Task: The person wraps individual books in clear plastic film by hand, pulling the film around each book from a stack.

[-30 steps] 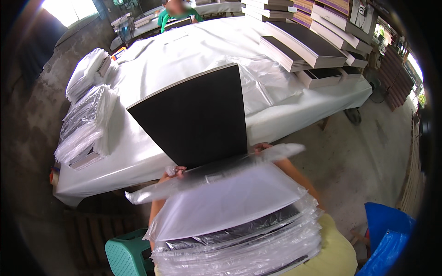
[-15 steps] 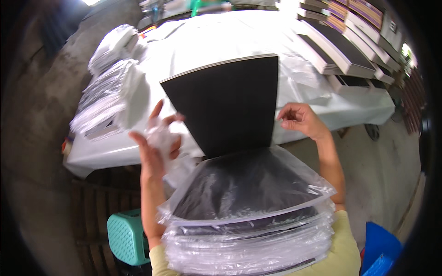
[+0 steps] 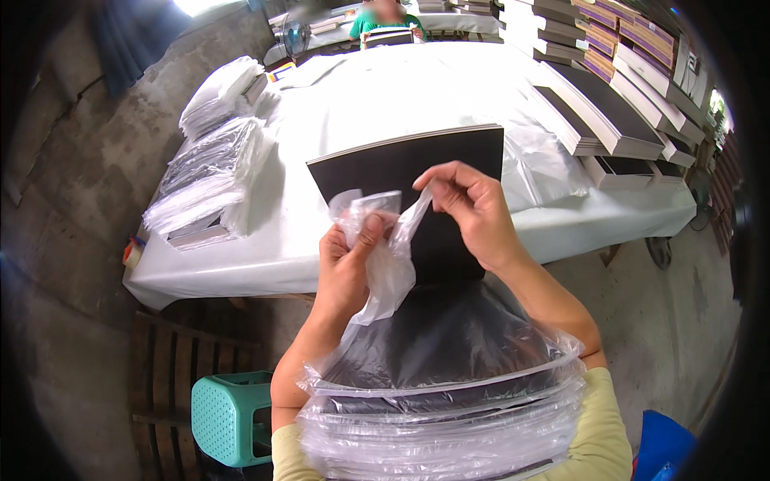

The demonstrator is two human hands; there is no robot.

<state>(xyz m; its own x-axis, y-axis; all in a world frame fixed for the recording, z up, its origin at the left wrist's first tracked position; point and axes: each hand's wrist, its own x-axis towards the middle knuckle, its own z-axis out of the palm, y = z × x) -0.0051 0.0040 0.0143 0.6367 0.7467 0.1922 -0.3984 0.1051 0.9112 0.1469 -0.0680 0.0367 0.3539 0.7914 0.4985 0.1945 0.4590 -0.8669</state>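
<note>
A crumpled clear plastic bag is bunched in my left hand, thumb pressed over it. My right hand pinches a corner of the same bag and draws it out to the right. Behind both hands a flat black board with a pale edge stands tilted up at the table's near side, partly covered by my hands. Close to my body, between my forearms, rises a stack of black boards in clear plastic bags. The black board's lower edge meets the top of that stack.
A white-covered table spreads ahead. Bagged boards are piled on its left; bare black boards and cartons on its right. A green stool stands lower left. A person in green sits at the far end.
My left hand has moved right, carrying the plastic bag in front of the black board. My right hand has come left from beside the board and taken hold of the bag.
</note>
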